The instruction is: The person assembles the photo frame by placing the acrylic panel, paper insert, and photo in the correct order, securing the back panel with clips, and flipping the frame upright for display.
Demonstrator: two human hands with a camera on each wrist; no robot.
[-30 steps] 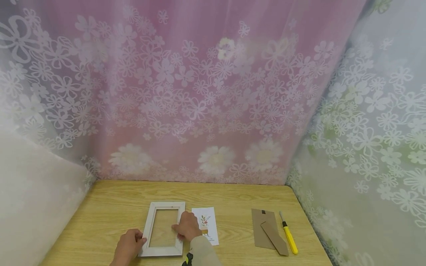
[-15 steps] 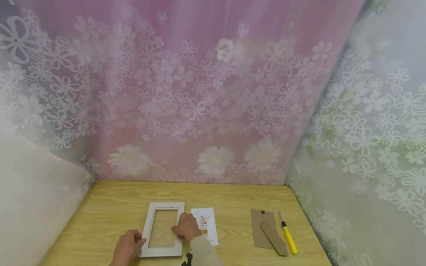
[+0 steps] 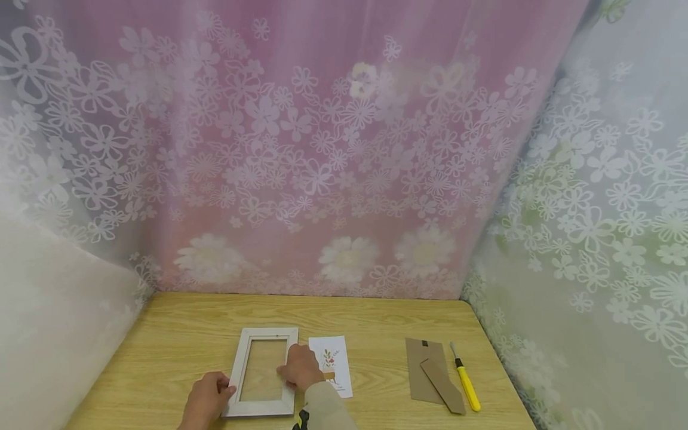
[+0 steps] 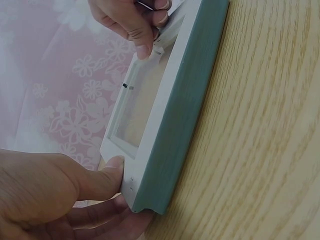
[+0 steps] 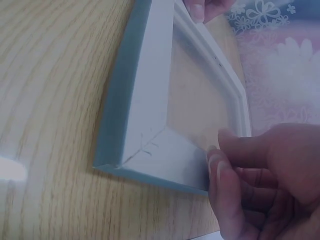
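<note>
A white picture frame (image 3: 271,332) lies on the table with its back face up. Its outer sides look blue-green in both wrist views. Inside the opening sits a clear pane (image 4: 137,102), with wood grain faintly visible through it. My left hand (image 3: 208,397) grips the frame's lower left edge, thumb on top and fingers at the outer side. At the right rail, my right hand (image 3: 303,365) pinches the frame's edge; its thumb (image 5: 245,150) reaches over the inner lip and the other fingers are curled. That hand partly covers a printed card (image 3: 338,352) with a flower picture.
Toward the right of the wooden table (image 3: 376,316) lies a brown backing board (image 3: 419,352) with a stand leg (image 3: 443,385) slanting across it. Beside it is a yellow-handled screwdriver (image 3: 468,387). A pink flowered curtain (image 3: 333,149) hangs behind the table.
</note>
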